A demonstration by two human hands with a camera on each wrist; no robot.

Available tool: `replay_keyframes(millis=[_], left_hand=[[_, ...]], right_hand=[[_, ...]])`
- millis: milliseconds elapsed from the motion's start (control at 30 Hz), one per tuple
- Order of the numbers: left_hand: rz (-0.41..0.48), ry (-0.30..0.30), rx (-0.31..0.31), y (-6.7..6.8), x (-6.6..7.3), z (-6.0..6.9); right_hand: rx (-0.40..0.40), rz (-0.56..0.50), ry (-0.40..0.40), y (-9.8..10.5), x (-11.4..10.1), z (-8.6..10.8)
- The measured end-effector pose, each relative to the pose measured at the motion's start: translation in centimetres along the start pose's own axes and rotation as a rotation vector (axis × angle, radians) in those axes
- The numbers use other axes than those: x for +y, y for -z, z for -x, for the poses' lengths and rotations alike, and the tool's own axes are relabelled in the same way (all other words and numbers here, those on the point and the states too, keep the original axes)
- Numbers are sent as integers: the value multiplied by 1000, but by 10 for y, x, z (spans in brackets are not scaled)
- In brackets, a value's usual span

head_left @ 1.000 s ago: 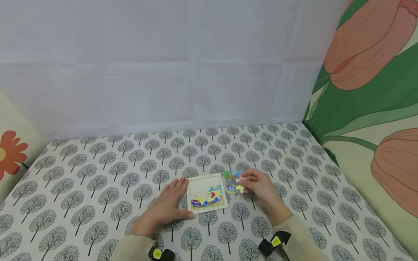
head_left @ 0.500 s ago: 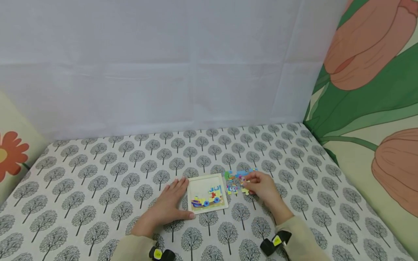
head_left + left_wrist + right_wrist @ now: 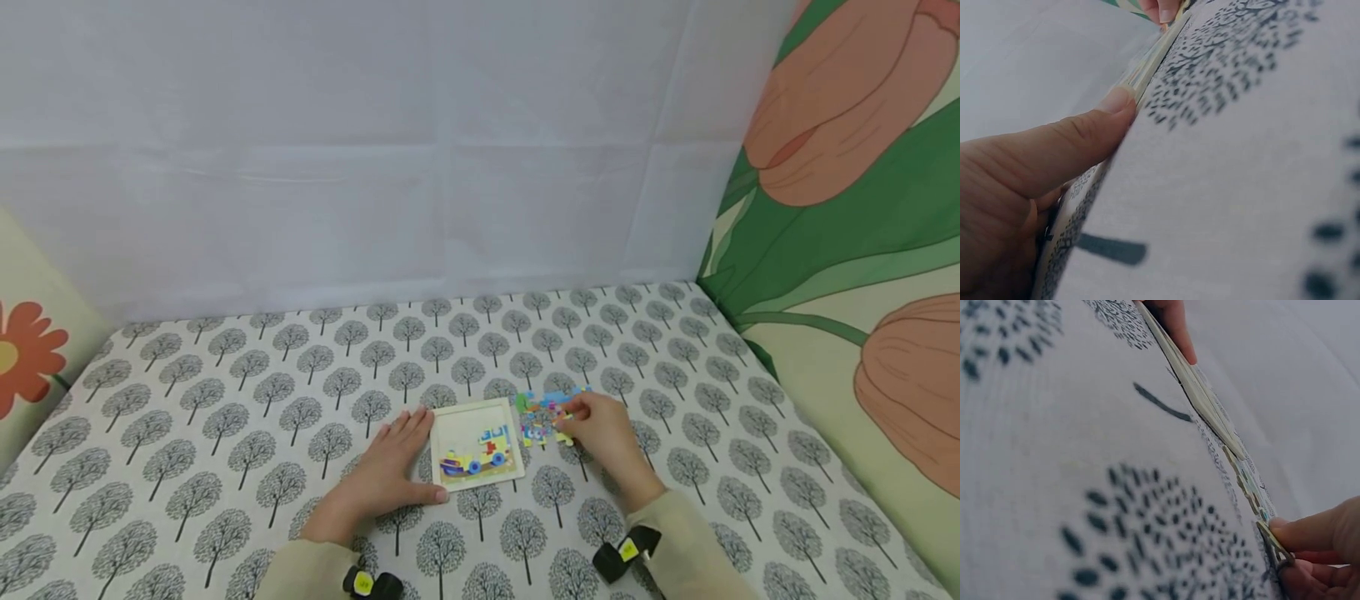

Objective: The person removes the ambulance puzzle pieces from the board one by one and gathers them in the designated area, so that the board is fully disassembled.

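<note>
A square puzzle frame (image 3: pixel 468 450) with a pale rim lies on the cloth, its lower part filled with pieces that form a colourful vehicle with blue wheels. My left hand (image 3: pixel 382 471) rests at its left side, fingers spread and fairly straight. The left thumb (image 3: pixel 1079 140) touches the frame's near edge in the left wrist view. To the right of the frame is a cluster of loose puzzle pieces (image 3: pixel 534 435). Over the right part of that cluster, my right hand (image 3: pixel 609 437) pinches a puzzle piece (image 3: pixel 1269 540) between thumb and fingers; its picture is mostly hidden.
A white cloth (image 3: pixel 300 417) printed with dark trees covers the table. Behind it hangs a plain pale curtain (image 3: pixel 337 167). Flower-patterned panels (image 3: pixel 847 250) stand at both sides. Each wrist wears a black strapped device (image 3: pixel 626 554).
My right hand has shifted slightly right among the loose pieces, uncovering more of them. The left hand and the puzzle frame stay in place.
</note>
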State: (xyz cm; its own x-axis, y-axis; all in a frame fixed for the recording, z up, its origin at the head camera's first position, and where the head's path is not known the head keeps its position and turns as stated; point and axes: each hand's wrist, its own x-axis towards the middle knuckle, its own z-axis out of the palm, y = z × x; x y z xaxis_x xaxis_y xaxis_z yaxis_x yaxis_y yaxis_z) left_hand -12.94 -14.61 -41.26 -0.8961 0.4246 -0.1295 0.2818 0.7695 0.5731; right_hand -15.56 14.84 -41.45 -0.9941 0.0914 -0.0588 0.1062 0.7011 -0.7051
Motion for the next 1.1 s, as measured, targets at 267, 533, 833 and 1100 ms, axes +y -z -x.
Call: replay_keyframes(millis=[267,533,833,1100], left_hand=[[-4,3,-2,-2,-2,-1],[9,-1,1,-1,-1,-1],[-1,-5,7,0,0,0],[7,-8,6,-1,0,1]], right_hand=[[36,48,18,-1,-2,0],[56,22,10,2,-2,1],[69,-105,204,5,-12,1],[32,-146,306,-7,-22,2]])
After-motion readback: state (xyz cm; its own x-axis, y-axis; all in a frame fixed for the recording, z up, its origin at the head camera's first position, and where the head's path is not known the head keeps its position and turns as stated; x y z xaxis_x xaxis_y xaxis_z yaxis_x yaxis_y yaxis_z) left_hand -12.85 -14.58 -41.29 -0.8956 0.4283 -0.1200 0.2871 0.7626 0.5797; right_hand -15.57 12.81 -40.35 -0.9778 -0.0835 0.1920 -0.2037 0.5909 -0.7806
